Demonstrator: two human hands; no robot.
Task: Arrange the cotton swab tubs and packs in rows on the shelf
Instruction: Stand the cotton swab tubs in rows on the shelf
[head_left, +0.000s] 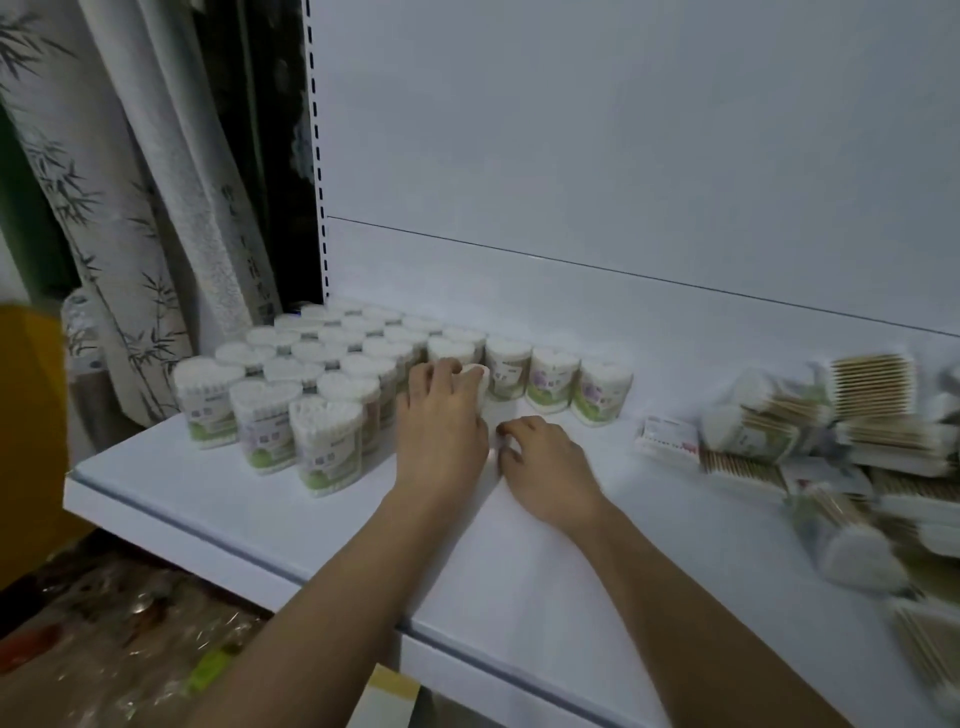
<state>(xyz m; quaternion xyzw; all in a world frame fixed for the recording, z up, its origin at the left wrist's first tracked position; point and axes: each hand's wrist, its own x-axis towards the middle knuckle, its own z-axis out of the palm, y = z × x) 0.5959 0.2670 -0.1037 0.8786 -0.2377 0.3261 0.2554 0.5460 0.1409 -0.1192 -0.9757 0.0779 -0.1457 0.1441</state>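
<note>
I see one cotton swab tub (475, 382) standing on the white shelf (322, 525), mostly covered by my left hand (441, 421), whose fingers curl over its top and side in a firm grip; only its white rim and a strip of its right side show. It sits just right of the arranged block of tubs (306, 384), which stand upright in close rows at the shelf's back left corner, and just in front of the short back row of tubs (550, 384) running rightward along the rear panel (623, 182). My right hand (545, 467) rests on the shelf just right of the left hand and nearer the front, fingers curled under; I cannot tell whether it holds something small. Well apart to the right lies a loose heap of swab packs and tubs (831, 447), tumbled on their sides, with a small flat pack (667, 434) at its left edge. Bare shelf lies between the hands and that heap, and a broad bare strip runs from the hands to the shelf's front lip (249, 553). Bamboo-print curtains (104, 208) hang beyond the shelf's left end.
</note>
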